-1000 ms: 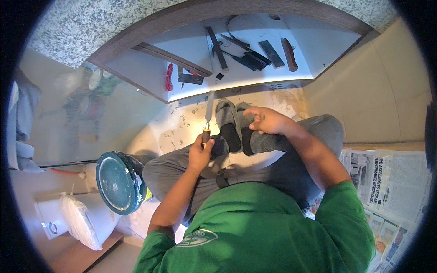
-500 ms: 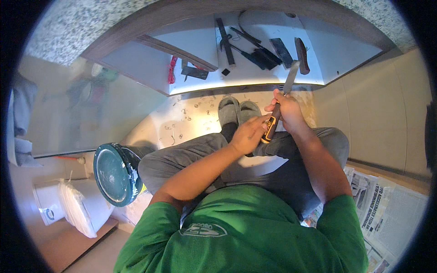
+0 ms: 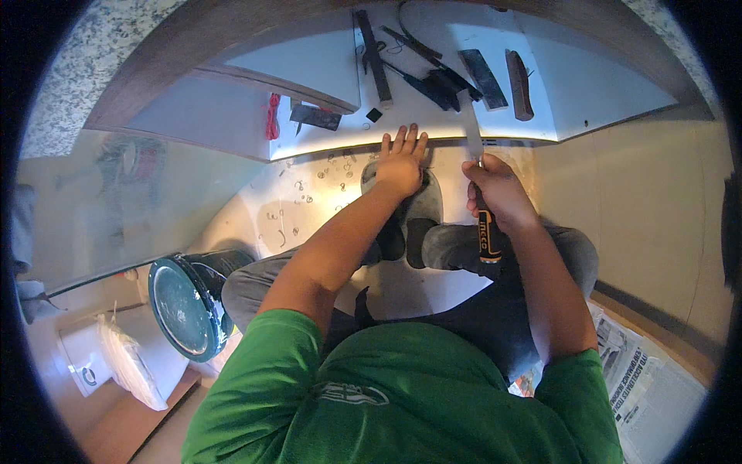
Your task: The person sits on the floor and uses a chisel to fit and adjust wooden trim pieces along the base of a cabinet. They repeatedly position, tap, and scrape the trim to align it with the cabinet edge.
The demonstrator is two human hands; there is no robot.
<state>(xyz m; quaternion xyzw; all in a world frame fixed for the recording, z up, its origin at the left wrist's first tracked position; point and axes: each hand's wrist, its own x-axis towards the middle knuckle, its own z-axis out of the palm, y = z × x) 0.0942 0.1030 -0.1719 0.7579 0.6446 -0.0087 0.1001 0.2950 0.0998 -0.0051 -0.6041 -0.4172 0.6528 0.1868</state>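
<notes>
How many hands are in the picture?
2. The left hand is spread open near the front edge of the white cabinet, above the grey shoes. The right hand grips a flat-bladed tool by its black handle. None seems hidden.

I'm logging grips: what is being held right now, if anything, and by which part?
The right hand holds a chisel by its handle, at the end nearest the blade. The left hand, fingers spread, holds nothing.
</notes>
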